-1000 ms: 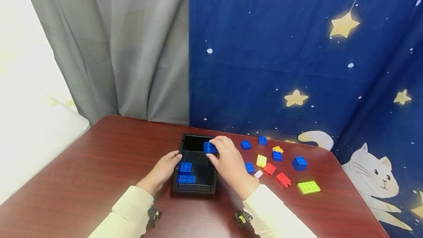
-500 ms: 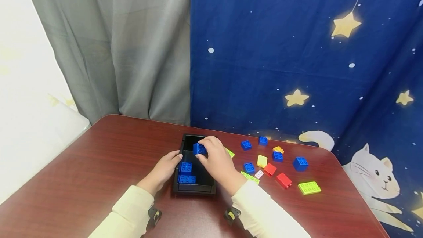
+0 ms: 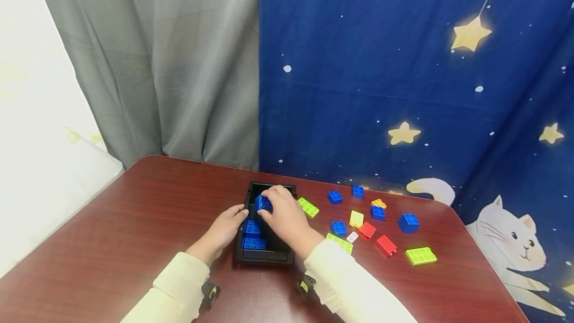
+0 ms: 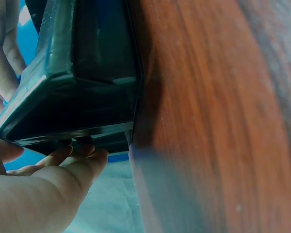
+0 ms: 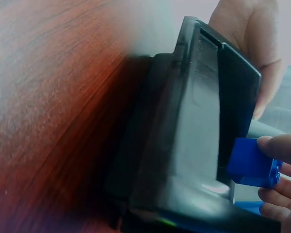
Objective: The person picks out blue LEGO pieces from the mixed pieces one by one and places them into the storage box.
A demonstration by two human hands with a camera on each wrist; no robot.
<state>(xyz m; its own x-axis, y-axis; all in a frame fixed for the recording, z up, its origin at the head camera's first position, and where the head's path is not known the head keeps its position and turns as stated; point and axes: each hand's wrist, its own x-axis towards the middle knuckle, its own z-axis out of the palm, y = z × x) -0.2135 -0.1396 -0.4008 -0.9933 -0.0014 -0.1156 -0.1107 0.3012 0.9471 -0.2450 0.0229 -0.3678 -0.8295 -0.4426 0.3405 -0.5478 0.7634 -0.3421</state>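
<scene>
A black box (image 3: 269, 258) stands on the table, with two blue bricks lying in its near left part: a square one (image 3: 252, 227) and a longer one (image 3: 254, 243). My left hand (image 3: 221, 231) grips the box's left wall, thumb over the rim; in the left wrist view its fingers (image 4: 87, 167) lie against the outer side. Between thumb and fingers, my right hand (image 3: 287, 218) pinches another blue brick (image 3: 262, 203) over the box's far left part. The right wrist view shows this held brick (image 5: 252, 162) at the box's opening, studs toward the fingers.
Right of the box lie loose bricks: green ones (image 3: 308, 207) (image 3: 421, 256), several blue ones (image 3: 408, 223), two red ones (image 3: 386, 245), a yellow one (image 3: 356, 219), an orange piece (image 3: 378, 203) and a pink one (image 3: 352, 237). Curtains (image 3: 206, 64) hang behind the table's far edge.
My right hand has moved left across the box with the blue brick, from its right rim toward its left wall. Green bricks it covered now show. The left hand stays on the box.
</scene>
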